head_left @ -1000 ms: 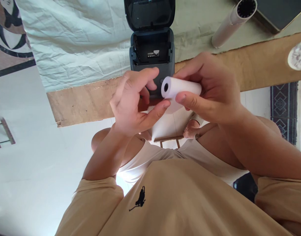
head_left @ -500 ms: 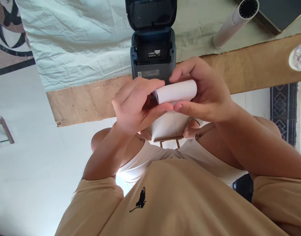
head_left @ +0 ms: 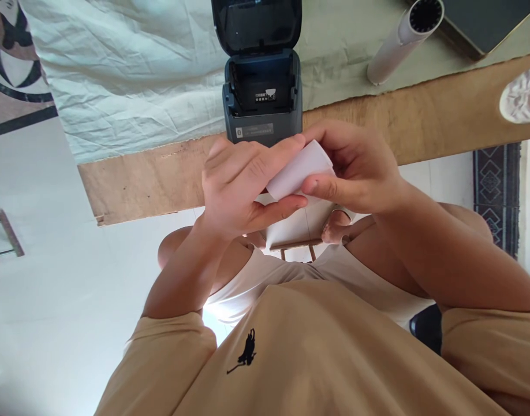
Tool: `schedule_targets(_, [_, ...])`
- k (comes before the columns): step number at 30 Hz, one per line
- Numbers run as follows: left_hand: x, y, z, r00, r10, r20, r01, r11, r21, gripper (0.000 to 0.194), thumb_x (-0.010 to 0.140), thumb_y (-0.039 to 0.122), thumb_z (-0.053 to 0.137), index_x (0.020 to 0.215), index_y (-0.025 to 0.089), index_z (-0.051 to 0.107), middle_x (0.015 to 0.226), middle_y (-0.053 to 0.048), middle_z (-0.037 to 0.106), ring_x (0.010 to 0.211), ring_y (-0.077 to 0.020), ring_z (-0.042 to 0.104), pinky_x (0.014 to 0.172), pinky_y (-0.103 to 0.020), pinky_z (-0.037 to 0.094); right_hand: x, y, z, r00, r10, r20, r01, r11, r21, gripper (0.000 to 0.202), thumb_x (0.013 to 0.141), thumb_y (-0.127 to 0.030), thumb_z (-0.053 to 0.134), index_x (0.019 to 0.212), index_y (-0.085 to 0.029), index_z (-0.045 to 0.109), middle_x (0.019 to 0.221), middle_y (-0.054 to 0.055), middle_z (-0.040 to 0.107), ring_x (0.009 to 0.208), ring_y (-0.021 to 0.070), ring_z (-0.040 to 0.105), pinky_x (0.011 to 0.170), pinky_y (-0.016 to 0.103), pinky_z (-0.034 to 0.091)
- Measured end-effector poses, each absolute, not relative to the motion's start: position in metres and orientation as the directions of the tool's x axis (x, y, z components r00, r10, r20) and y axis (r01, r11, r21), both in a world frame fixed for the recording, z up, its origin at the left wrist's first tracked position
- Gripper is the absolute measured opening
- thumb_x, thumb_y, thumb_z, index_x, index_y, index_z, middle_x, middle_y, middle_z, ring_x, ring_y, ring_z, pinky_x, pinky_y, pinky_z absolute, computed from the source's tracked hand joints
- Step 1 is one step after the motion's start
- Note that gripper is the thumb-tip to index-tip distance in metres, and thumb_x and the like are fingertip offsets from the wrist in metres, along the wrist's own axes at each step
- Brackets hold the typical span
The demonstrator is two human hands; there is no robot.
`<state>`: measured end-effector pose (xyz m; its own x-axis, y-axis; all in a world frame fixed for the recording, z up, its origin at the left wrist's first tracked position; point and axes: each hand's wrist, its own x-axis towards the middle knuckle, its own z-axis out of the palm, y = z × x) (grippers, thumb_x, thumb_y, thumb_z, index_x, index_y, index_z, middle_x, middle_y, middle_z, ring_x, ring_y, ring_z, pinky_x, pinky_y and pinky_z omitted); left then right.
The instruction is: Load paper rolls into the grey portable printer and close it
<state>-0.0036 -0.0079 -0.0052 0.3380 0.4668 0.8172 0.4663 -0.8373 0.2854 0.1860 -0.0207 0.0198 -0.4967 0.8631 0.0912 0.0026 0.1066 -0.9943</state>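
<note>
Between both hands is a small white paper roll (head_left: 300, 169), tilted with its right end higher. My left hand (head_left: 243, 182) closes on its left end, fingers above and thumb below. My right hand (head_left: 355, 164) grips the right end, its thumb lying along the near side. Just beyond the hands stands a dark label printer (head_left: 265, 128) on the table edge. Its lid (head_left: 258, 26) is tipped up, and a white sticker shows inside the roll bay (head_left: 262, 75). My fingers cover part of the roll and the printer's front.
A pale green cloth (head_left: 139, 75) covers the table, with a bare wooden edge (head_left: 152, 185) in front. To the right stand a white cylinder (head_left: 395, 49) with a dark ringed top, a dark flat box (head_left: 485, 23) and a clear glass-like object (head_left: 522, 101).
The paper roll has turned in my hands, from nearly level to slanting up at the right. My right fingers have come down closer around it. The view has shifted slightly.
</note>
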Motion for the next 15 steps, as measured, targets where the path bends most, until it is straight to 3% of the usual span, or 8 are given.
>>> schedule_targets(5, [0.0020,-0.0086,-0.0076,0.367,0.373,0.852,0.461,-0.868,0.181,0.077,0.074,0.084,0.043,0.109,0.019,0.068,0.043,0.007,0.046,0.040,-0.0102,0.035,0.053,-0.035,0.023,0.1910,-0.0158,0.0223,-0.626,0.779,0.037,0.085,0.115,-0.990,0.037,0.080,-0.050,0.068,0.082,-0.015,0.058,0.063,-0.004,0.048,0.058,0.0022,0.038,0.050,0.018,0.026])
schedule_targets(9, [0.0056,-0.0119,-0.0137,0.376,0.365,0.852,0.483,-0.862,0.157,0.069,0.077,0.085,0.035,0.103,0.027,0.063,0.044,0.008,0.047,0.040,-0.0095,0.037,0.059,-0.035,0.021,0.1933,-0.0123,0.0232,-0.682,0.732,-0.007,0.188,0.166,-0.968,0.041,0.079,-0.053,0.069,0.076,-0.014,0.056,0.056,-0.006,0.041,0.054,0.0006,0.033,0.048,0.017,0.021])
schedule_targets(15, [0.0073,-0.0103,-0.0119,0.313,0.360,0.879,0.436,-0.877,0.203,0.066,0.080,0.083,0.033,0.089,0.023,0.061,0.041,0.010,0.035,0.034,-0.0061,0.032,0.055,-0.035,0.021,0.1908,-0.0136,0.0232,-0.690,0.724,-0.006,0.221,0.203,-0.954,0.041,0.081,-0.054,0.066,0.078,-0.014,0.057,0.058,-0.004,0.045,0.055,0.0012,0.036,0.048,0.016,0.023])
